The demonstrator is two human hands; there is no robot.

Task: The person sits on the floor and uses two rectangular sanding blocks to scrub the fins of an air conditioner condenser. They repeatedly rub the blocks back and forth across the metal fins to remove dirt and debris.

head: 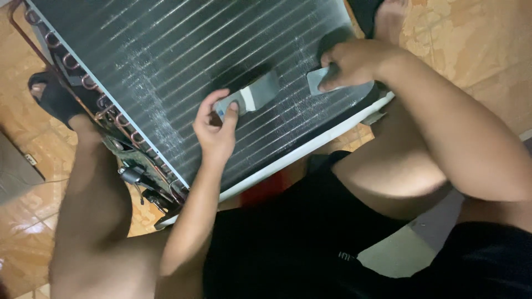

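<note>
A large finned condenser coil [183,61] lies tilted in front of me, its dark metal fins crossed by thin tubes. My left hand [217,128] grips a flat grey fin comb [252,95] pressed against the fins near the middle. My right hand [352,62] holds a second flat grey tool [318,78] against the fins further right. Both hands rest on the lower part of the coil, near its white frame edge [310,148].
Copper U-bend tubes [91,88] run along the coil's left side, with valves and fittings [138,180] at the lower corner. My legs flank the coil; one foot in a black sandal [55,97] is at left. Tan tiled floor [476,39] surrounds everything.
</note>
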